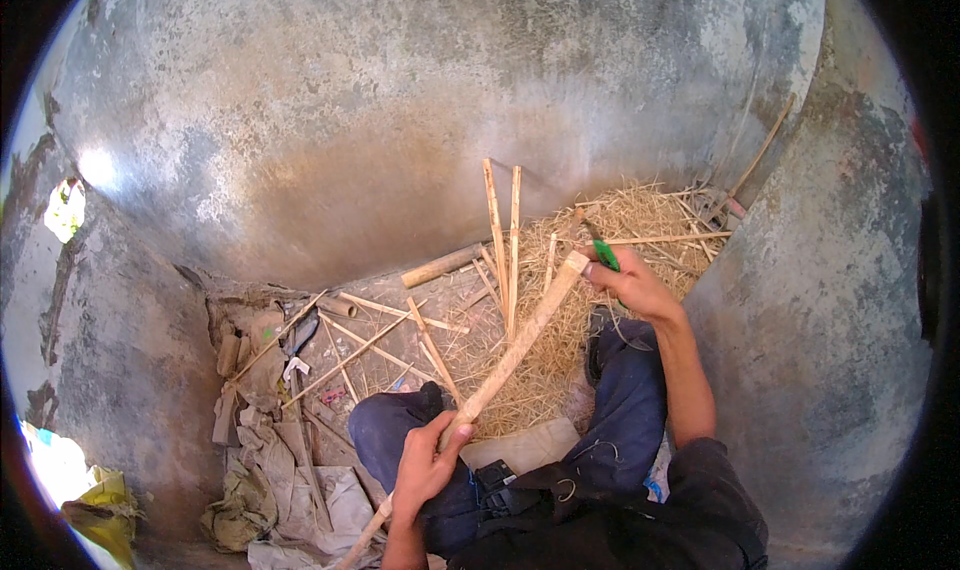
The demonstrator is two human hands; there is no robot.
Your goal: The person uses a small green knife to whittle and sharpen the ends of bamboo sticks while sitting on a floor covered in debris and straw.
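A long pale bamboo strip [520,345] slants across my lap, its wide end up and to the right, its thinner end running down past my left wrist. My left hand [428,462] is closed round its lower part, the thumb lying on top. At the upper end, my right hand [640,283] grips a green-handled tool [604,254]; its thumb and fingers are close against the strip's tip. The tool's working edge cannot be made out. Thin curled shavings hang just below the right hand and lie on my clothes.
A heap of straw-like shavings [630,215] spreads before my legs. Two upright bamboo sticks [514,240] lean near the curved grey wall [380,120]. Several sticks, a thick bamboo piece [440,266] and crumpled cloth [340,500] lie to the left. A yellow bag [105,515] sits far left.
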